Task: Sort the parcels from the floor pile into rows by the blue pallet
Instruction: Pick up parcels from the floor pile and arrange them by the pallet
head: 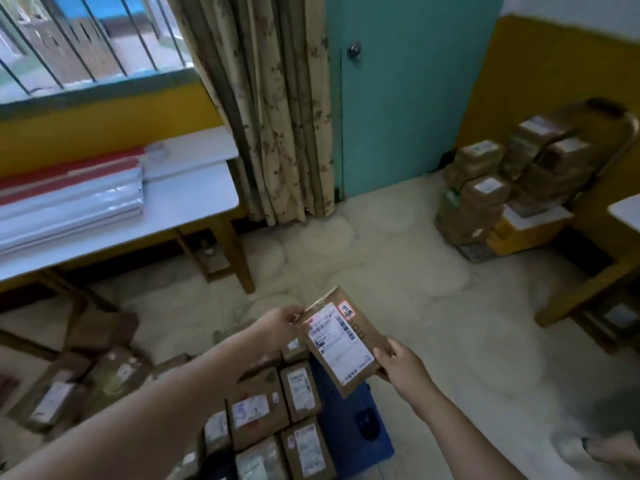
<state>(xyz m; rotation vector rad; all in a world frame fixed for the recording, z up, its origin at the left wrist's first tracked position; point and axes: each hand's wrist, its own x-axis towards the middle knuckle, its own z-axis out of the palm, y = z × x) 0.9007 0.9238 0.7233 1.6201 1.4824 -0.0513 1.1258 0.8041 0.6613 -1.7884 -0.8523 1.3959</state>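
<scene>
My left hand pinches the far corner of a flat cardboard parcel while my right hand grips its near edge, holding it label up in the air above the blue pallet. I judge the corner pinch thin: tilting could let it slip onto the rows of parcels just left of the pallet, knocking them crooked. The loose pile lies farther left.

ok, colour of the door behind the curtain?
Teal door, plain, with a metal knob; head view.
</scene>
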